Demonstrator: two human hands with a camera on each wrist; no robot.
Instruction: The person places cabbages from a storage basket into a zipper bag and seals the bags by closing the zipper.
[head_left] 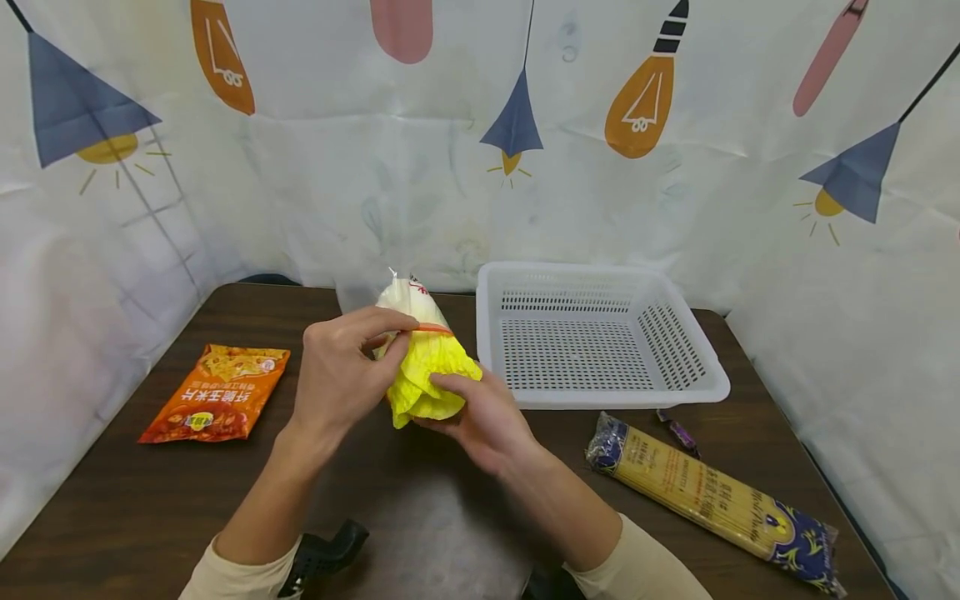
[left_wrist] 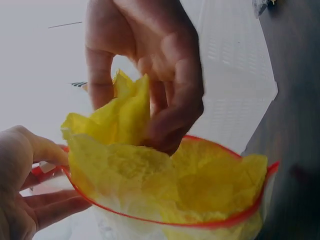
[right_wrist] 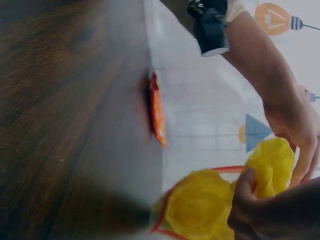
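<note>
My left hand [head_left: 348,358] pinches the red rim of a white plastic bag [head_left: 402,295] above the middle of the table. Out of its mouth bulges a crumpled bright yellow sheet [head_left: 427,379], thin and soft like plastic or tissue. Thumb and fingers of my right hand [head_left: 489,414] grip the near part of that yellow sheet. In the left wrist view the bag's mouth gapes, with red edging all round, and yellow folds [left_wrist: 215,192] line its inside. What lies deeper in the bag is hidden.
A white perforated plastic basket [head_left: 603,398] stands at the back right. In front of it lie a long pack of dry noodles [head_left: 697,492] and a small purple wrapped piece [head_left: 681,435]. An orange snack bag [head_left: 217,393] lies at the left. Printed cloth surrounds the dark table [head_left: 112,500].
</note>
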